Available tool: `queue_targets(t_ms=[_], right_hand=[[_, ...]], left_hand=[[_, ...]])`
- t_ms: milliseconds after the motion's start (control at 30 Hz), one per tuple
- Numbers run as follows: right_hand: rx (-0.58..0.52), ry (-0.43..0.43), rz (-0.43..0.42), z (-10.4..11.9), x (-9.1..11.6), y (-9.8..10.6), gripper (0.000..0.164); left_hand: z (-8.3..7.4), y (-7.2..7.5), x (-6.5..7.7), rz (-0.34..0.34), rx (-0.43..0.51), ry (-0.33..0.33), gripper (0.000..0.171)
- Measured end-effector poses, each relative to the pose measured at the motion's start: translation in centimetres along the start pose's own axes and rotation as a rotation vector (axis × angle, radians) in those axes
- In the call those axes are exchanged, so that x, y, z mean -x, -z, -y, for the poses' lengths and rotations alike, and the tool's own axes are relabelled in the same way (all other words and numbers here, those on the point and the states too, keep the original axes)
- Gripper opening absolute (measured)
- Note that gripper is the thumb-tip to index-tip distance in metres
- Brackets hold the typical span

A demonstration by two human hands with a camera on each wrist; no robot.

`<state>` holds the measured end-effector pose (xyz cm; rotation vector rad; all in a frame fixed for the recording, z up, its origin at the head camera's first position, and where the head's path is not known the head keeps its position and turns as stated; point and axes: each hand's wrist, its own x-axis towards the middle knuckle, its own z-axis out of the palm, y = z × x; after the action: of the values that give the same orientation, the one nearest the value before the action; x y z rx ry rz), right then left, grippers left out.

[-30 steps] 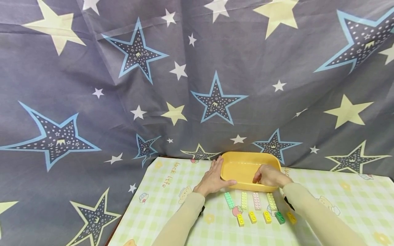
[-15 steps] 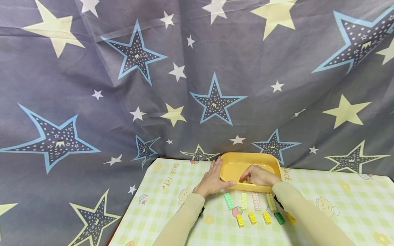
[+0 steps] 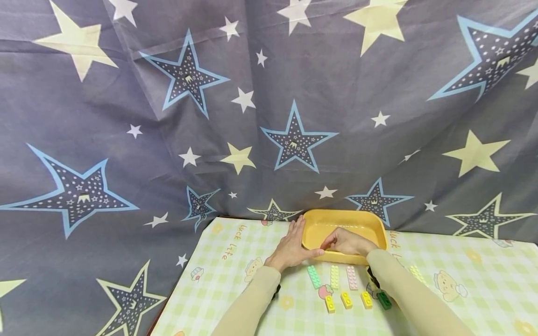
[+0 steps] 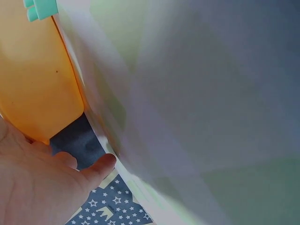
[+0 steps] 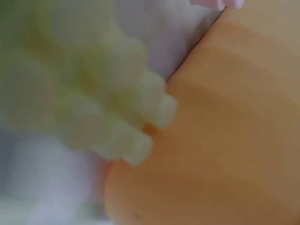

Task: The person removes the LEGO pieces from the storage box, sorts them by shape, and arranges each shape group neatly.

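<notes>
A yellow plastic basin (image 3: 365,219) stands on the table against the back curtain. My left hand (image 3: 290,249) rests at its left end, fingers straight along the side and thumb on the near rim. In the left wrist view the fingers (image 4: 101,168) are spread beside the basin wall (image 4: 42,79). My right hand (image 3: 346,241) is inside, fingertips down near the front left corner. Cannot tell what its bent fingers hold, as the fingertips are hidden. A pale yellow building brick (image 5: 108,103) shows blurred beside the basin in the right wrist view.
Before the basin lie long bricks: mint green (image 3: 313,276), pale yellow (image 3: 334,277) and pink (image 3: 351,278). Nearer is a row of small yellow bricks (image 3: 346,300) and a dark green one (image 3: 383,299). Another pale yellow brick (image 3: 417,273) lies right of the right sleeve.
The right hand has moved left inside the basin toward my left thumb. Its sleeve now covers the rightmost small yellow brick and uncovers a pale yellow one. The left hand stays put.
</notes>
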<state>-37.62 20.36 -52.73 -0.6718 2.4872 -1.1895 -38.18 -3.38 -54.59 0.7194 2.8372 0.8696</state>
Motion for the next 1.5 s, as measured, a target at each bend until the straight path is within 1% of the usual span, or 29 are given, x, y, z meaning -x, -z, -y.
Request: queue_targets(t_ms=[167, 300, 367, 467, 533, 633, 833, 900, 1000, 1067, 1233, 1500], right_hand=[[0.018, -0.023, -0.058, 0.2, -0.4, -0.4, 0.015], [0.039, -0.018, -0.116, 0.4, -0.6, -0.8, 0.014], [0.041, -0.03, -0.138, 0.4, -0.8, -1.0, 0.014], [0.041, -0.037, -0.149, 0.4, -0.9, -1.2, 0.014], [0.032, -0.058, -0.151, 0.4, -1.0, -1.2, 0.012], [0.028, -0.057, -0.152, 0.4, -1.2, -1.3, 0.011], [0.02, -0.037, -0.129, 0.3, -1.6, -1.5, 0.018], [0.02, -0.037, -0.129, 0.2, -1.7, -1.7, 0.018], [0.036, -0.059, -0.151, 0.3, -1.8, -1.8, 0.016], [0.036, -0.087, -0.181, 0.4, -1.7, -1.8, 0.013], [0.007, -0.124, -0.245, 0.4, -1.4, -1.7, 0.014], [0.002, -0.068, -0.257, 0.1, -0.5, -0.8, 0.017]], left_hand=[[0.0, 0.0, -0.1, -0.001, -0.002, 0.001, 0.124], [0.1, -0.2, -0.2, 0.001, 0.004, 0.007, 0.124], [0.1, -0.2, -0.2, 0.004, 0.007, 0.012, 0.124], [0.1, -0.1, -0.2, 0.009, 0.014, 0.014, 0.124], [0.1, 0.0, -0.2, 0.01, 0.014, 0.013, 0.125], [0.1, 0.0, -0.2, 0.01, 0.016, 0.014, 0.125], [0.0, 0.0, 0.0, 0.005, 0.01, 0.023, 0.125], [-0.1, 0.0, 0.0, 0.003, 0.009, 0.023, 0.125], [-0.1, 0.1, 0.1, 0.0, 0.013, 0.019, 0.125], [-0.2, 0.2, 0.1, 0.004, 0.019, 0.022, 0.125], [-0.2, 0.1, 0.0, 0.007, 0.032, 0.025, 0.125], [-0.2, 0.2, -0.1, 0.013, 0.025, 0.029, 0.125]])
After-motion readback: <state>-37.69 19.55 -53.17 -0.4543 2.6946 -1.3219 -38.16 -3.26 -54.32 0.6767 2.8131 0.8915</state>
